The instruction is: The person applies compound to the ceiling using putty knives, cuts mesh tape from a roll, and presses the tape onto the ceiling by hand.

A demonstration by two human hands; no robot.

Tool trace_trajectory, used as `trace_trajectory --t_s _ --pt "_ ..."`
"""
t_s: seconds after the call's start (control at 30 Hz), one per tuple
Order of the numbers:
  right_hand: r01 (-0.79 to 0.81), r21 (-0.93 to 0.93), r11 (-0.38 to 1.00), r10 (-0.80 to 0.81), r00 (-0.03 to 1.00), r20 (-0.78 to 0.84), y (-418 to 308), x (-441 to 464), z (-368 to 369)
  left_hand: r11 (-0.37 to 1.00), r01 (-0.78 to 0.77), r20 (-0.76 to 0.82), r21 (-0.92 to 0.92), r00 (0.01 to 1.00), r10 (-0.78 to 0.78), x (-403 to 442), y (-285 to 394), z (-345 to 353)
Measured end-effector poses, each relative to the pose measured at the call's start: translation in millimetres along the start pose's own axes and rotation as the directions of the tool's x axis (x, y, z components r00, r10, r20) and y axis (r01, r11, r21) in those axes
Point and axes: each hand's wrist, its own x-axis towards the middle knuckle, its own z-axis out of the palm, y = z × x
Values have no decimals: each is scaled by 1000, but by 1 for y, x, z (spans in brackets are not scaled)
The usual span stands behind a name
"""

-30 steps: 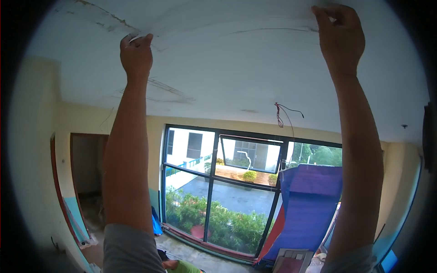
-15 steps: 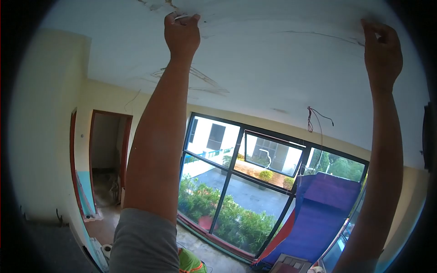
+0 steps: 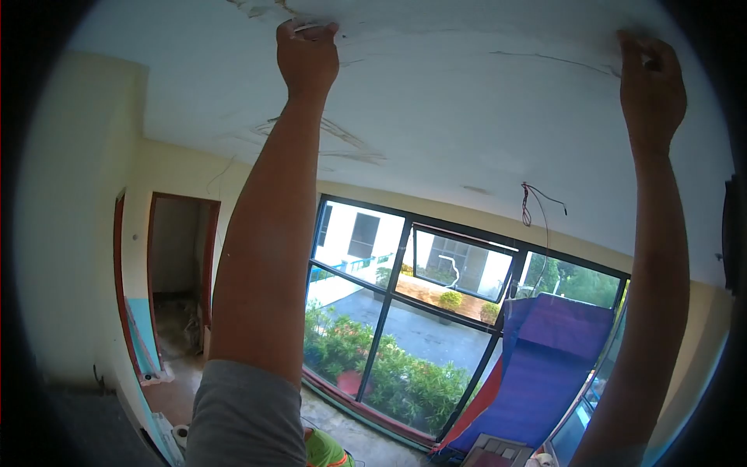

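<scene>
From afar, I raise my left hand (image 3: 308,61) and right hand (image 3: 652,93) to the marked ceiling (image 3: 436,117) overhead, both partly curled; a pale sliver (image 3: 310,29) shows between the left's fingers, but I cannot tell either grip.

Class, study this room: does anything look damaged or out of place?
Yes. The ceiling has cracks and brownish marks, like damaged plaster, and loose wires dangle from it, with no fixture attached.
</scene>
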Motion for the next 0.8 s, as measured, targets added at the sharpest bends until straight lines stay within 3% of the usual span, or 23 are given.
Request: trace_trajectory --t_s 0.13,0.23,0.4,0.5,0.6,0.7,0.77,0.8 --pt "5 -19 1000 -5 1000 22 1 0 -1 999 -1 -15 -49 1000 0 0 0 1" --pt "13 -3 1000 -13 1000 26 1 2 -2 996 -14 -78 85 997 20 3 -9 6" --pt "45 7 999 -45 998 35 0 3 -2 989 68 -111 133 992 -53 -2 8 1" --pt "198 -128 972 -198 980 17 10 5 3 988 49 -52 147 998 -42 -4 21 -4" --pt "405 -143 903 -417 907 -64 7 3 5 997 31 3 72 999 -32 -4 16 0" --pt "312 145 939 -327 940 92 -29 -15 12 994 108 -53 -14 993 -109 -12 26 -2" --pt "49 229 972 -143 898 417 -91 -20 -22 993 112 -60 -37 992 -114 -17 31 2" --pt "-29 252 967 -100 869 484 -101 -20 -27 996 79 -38 -30 996 -80 -18 26 5"
